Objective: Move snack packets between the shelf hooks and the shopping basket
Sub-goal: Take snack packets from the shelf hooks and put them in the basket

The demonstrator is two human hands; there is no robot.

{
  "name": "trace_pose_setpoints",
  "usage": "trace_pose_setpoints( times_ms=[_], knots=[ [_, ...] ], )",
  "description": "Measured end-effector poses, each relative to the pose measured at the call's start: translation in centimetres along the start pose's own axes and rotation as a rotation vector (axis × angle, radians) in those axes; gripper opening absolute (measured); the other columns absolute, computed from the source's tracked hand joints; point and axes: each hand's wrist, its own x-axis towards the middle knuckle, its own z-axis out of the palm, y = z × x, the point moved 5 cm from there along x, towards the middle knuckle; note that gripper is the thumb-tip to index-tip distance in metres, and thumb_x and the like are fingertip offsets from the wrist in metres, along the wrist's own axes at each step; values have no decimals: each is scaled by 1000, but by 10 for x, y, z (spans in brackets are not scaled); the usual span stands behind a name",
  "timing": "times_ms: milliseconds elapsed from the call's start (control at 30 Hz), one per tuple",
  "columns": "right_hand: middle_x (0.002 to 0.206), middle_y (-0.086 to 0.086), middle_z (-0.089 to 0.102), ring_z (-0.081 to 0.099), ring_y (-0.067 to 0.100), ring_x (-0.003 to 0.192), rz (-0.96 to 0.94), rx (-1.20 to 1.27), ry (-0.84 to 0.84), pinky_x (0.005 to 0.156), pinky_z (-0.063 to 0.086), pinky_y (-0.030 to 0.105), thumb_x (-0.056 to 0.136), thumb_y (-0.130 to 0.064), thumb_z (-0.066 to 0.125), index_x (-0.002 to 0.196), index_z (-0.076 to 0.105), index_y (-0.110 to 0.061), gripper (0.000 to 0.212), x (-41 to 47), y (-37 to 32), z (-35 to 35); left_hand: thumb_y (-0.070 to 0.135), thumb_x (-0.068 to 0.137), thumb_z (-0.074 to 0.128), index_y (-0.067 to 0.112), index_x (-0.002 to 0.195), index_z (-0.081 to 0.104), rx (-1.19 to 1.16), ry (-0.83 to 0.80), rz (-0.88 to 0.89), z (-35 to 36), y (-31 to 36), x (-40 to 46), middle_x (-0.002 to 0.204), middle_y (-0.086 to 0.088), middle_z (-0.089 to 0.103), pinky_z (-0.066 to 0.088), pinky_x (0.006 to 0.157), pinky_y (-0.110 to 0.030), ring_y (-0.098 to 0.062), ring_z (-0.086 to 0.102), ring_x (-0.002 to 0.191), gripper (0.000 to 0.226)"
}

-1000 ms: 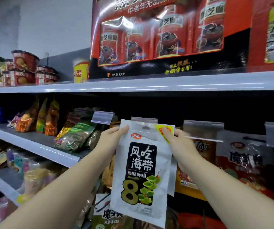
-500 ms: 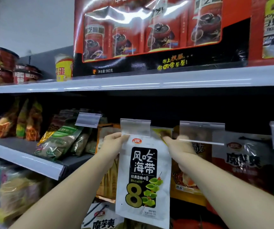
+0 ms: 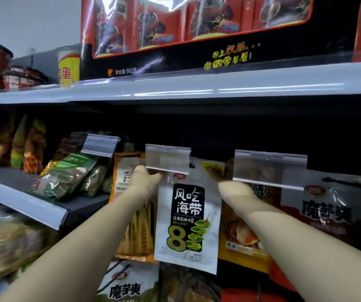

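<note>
I pinch the white kelp packet [image 3: 188, 214] between both hands, left hand [image 3: 145, 179] and right hand [image 3: 229, 184] gripping its top corners under the clear tag holder [image 3: 167, 159].

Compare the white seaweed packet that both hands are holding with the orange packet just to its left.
The white packet is gripped at its top corners by the left hand and right hand; the orange packet hangs untouched. The white one shows a black label and a big 8; the orange one shows pale strips. The white one is in front, overlapping the orange. Both hang upright below clear price tags.
</note>
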Motion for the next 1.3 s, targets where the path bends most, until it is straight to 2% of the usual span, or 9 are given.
trace_pose_setpoints(
  times_ms=[67,200,300,433,600,733,933,1100,1300],
  knots=[
    [123,17,53,47,30,124,29,11,44,97,38,31,99,-16,36,119,57,-6,31,-14,0,-7,25,87,66,11,105,65,108,25,122,-12,8,-8,92,-3,71,57,65,-31,-19,68,79,23],
    [100,14,54,55,30,97,-53,-13,236,70,38,28,94,-23,44,89,45,-13,11,-42,-5,-13,51,86,59,31,98,66,537,105,320,-47,13,-42,90,12,67,54,68,-30,-12,64,84,24],
    [120,4,50,46,25,105,-347,-267,404,85,40,35,98,-31,40,115,43,-20,20,-71,-23,-9,56,90,48,34,101,64,930,137,380,-71,11,-68,90,11,69,47,60,-26,-15,65,85,29],
    [128,4,48,43,25,118,-730,-527,309,93,39,36,98,-30,38,128,42,-16,33,-92,-54,35,49,93,43,29,103,63,1296,96,431,-104,3,-106,90,0,67,43,58,-28,-26,65,85,30],
    [124,4,50,45,25,117,-971,-436,213,90,41,35,99,-34,35,123,45,-15,32,-143,-113,89,44,96,41,22,99,62,1486,84,258,-169,-20,-166,77,0,52,41,59,-28,-28,62,78,31],
    [124,2,49,45,23,117,-1116,-342,91,89,40,33,100,-35,33,126,40,-18,32,-189,-162,140,43,96,43,23,109,60,1601,98,73,-228,-57,-222,99,-3,65,45,66,-31,-29,64,91,30],
    [120,6,52,49,29,114,-1326,-249,-99,86,44,39,98,-35,38,119,46,-14,30,-269,-218,241,42,96,44,22,105,62,1606,130,-362,-326,-142,-340,104,-3,66,41,68,-28,-30,64,93,28],
    [118,7,54,50,30,111,-1459,-236,-253,79,42,38,98,-32,39,119,46,-12,31,-354,-218,346,45,97,42,20,109,61,1559,84,-618,-365,-235,-462,107,-3,65,33,64,-27,-29,63,95,34],
    [121,9,54,51,30,113,-1502,-384,-590,82,44,38,97,-30,39,120,47,-12,31,-460,-161,505,45,95,45,19,114,59,1326,-137,-938,-359,-387,-609,108,-5,66,47,72,-30,-29,64,95,35]
  ],
)
